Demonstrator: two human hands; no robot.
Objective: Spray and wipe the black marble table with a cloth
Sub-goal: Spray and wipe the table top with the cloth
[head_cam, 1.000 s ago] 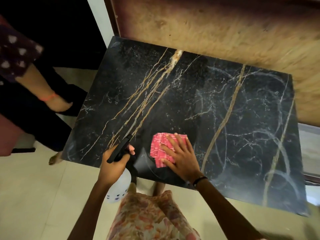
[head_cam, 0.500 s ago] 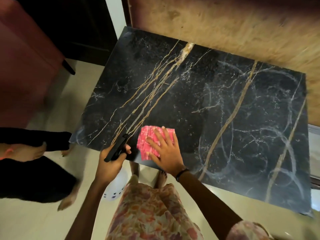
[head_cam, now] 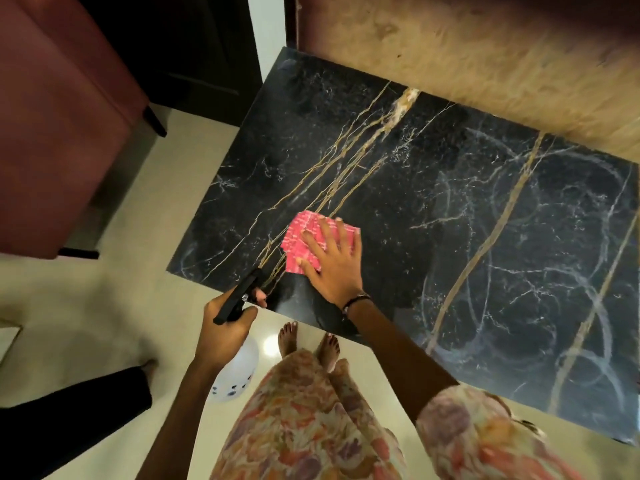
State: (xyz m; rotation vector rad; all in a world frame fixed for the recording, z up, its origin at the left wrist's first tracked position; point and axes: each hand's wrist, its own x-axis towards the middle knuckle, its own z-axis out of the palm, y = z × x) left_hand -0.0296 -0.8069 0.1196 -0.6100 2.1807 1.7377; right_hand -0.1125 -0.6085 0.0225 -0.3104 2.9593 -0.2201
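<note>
Right hand (head_cam: 334, 263) lay flat, fingers spread, palm pressed on the pink cloth (head_cam: 313, 242); not gripping anything, just bearing down. Cloth was folded and sat on the black marble table (head_cam: 450, 220), near the table's lower-left edge, centre of frame. Left hand (head_cam: 225, 327) was clenched around the black trigger head of a spray bottle (head_cam: 235, 370), index finger on the trigger; the white bottle body hung below the hand, off the table, just beside its near edge at lower centre. Nozzle pointed up-right toward the cloth. Table surface showed gold veins and pale curved smear marks on the right half. A black band (head_cam: 356, 301) sat on the right wrist. Bare feet (head_cam: 308, 341) stood on the cream floor (head_cam: 86, 323) below the table edge. A dark red seat (head_cam: 59, 116) filled upper left. Another person's dark trouser leg (head_cam: 69, 403) sat at lower left.
</note>
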